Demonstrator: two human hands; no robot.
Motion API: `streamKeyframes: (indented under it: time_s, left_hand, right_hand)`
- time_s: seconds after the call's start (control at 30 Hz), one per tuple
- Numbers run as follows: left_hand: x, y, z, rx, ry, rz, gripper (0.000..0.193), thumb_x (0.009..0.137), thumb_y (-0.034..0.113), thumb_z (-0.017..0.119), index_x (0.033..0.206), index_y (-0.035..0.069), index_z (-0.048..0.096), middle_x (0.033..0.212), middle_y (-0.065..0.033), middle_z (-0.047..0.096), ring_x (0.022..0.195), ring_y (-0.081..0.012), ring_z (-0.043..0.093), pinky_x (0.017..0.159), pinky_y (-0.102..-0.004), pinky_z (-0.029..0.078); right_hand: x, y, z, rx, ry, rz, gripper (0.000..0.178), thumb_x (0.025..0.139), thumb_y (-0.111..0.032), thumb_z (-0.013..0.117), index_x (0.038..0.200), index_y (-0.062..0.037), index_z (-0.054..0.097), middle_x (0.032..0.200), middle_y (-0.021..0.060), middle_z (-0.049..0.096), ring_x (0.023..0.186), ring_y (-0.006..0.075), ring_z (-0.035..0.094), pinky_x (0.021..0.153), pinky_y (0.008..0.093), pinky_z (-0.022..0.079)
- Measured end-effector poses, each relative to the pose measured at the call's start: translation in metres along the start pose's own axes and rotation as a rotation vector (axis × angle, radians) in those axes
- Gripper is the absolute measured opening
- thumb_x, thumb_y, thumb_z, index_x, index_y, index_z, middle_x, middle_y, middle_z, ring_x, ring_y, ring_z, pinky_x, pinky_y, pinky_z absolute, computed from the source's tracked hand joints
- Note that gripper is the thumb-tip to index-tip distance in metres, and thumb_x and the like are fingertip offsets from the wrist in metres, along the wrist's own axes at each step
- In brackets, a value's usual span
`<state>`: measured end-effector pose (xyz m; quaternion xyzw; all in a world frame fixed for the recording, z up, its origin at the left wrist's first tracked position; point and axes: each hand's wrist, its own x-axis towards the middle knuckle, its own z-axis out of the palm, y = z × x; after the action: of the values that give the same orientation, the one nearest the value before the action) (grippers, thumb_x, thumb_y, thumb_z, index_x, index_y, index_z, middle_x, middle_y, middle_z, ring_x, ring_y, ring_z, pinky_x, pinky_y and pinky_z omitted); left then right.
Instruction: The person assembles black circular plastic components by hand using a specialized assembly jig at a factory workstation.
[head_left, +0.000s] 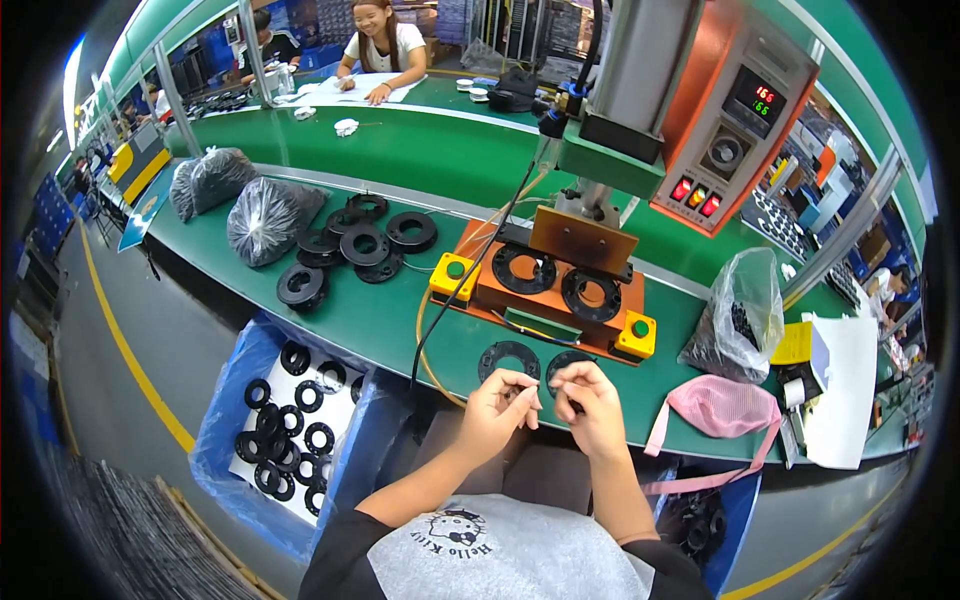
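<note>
My left hand (495,412) and my right hand (594,408) are close together over the front edge of the green bench. The fingers of each are closed in a pinch; whatever they hold is too small to make out. Just beyond them, a black ring-shaped part (489,362) lies flat on the bench, and a second black ring (572,357) is partly covered by my right hand. Farther back is an orange press base (470,295) with two more black rings, a left one (502,270) and a right one (575,303), under the raised press plate (580,240).
A yellow button box with a green button flanks the base at left (450,278) and right (633,337). Stacked black rings (365,245) and dark bags (275,218) stand left. A see-through bag (745,300) and pink cloth (722,405) lie right. A blue-lined bin (225,440) holds rings below.
</note>
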<state>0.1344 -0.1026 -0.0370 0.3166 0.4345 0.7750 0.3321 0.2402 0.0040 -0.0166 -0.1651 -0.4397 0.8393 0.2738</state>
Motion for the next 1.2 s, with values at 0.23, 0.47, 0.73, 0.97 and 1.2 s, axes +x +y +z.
streamKeyframes:
  time_s: [0.23, 0.47, 0.73, 0.97, 1.2]
  left_hand:
    - [0.004, -0.029, 0.026, 0.316, -0.213, -0.062, 0.014, 0.084, -0.001, 0.048, 0.096, 0.000, 0.054, 0.084, -0.0043, 0.055, 0.071, -0.0069, 0.052, 0.064, -0.0199, 0.044]
    - [0.004, -0.044, 0.020, 0.195, -0.414, -0.256, 0.013, 0.087, 0.014, 0.057, 0.084, 0.001, 0.056, 0.081, 0.0012, 0.053, 0.069, -0.0040, 0.047, 0.059, -0.0194, 0.040]
    - [-0.003, -0.041, -0.001, 0.216, -0.295, -0.207, 0.017, 0.082, 0.014, 0.065, 0.077, 0.001, 0.056, 0.065, 0.0021, 0.051, 0.058, -0.0015, 0.043, 0.050, -0.0197, 0.036]
    - [0.003, -0.032, -0.018, 0.050, -0.220, -0.244, 0.011, 0.086, 0.011, 0.057, 0.080, 0.002, 0.055, 0.069, 0.0053, 0.052, 0.059, 0.0003, 0.043, 0.050, -0.0175, 0.034]
    - [0.005, -0.023, -0.027, -0.071, -0.415, -0.390, 0.012, 0.085, 0.010, 0.054, 0.077, 0.002, 0.055, 0.066, 0.0011, 0.050, 0.055, -0.0035, 0.039, 0.048, -0.0190, 0.030]
  right_hand:
    - [-0.011, -0.024, -0.023, 0.248, 0.051, -0.160, 0.011, 0.072, 0.004, 0.043, 0.081, -0.0003, 0.048, 0.075, 0.0088, 0.047, 0.056, 0.0138, 0.040, 0.053, 0.0268, 0.034]
    - [-0.003, -0.009, -0.023, 0.330, 0.024, -0.012, 0.010, 0.078, 0.005, 0.048, 0.085, -0.0013, 0.050, 0.087, 0.0138, 0.052, 0.056, 0.0168, 0.047, 0.056, 0.0280, 0.040]
    - [-0.003, 0.014, 0.001, 0.229, 0.120, -0.027, 0.009, 0.077, 0.004, 0.052, 0.080, -0.0035, 0.050, 0.088, 0.0117, 0.052, 0.071, 0.0169, 0.050, 0.066, 0.0260, 0.042]
    - [0.000, 0.005, -0.004, 0.130, 0.025, -0.002, 0.013, 0.078, 0.007, 0.054, 0.090, 0.0008, 0.056, 0.092, 0.0123, 0.060, 0.086, 0.0180, 0.058, 0.079, 0.0279, 0.045]
    - [0.003, 0.001, -0.006, 0.027, -0.047, 0.099, 0.013, 0.078, 0.006, 0.057, 0.090, 0.0023, 0.059, 0.097, 0.0167, 0.060, 0.082, 0.0189, 0.060, 0.072, 0.0267, 0.049]
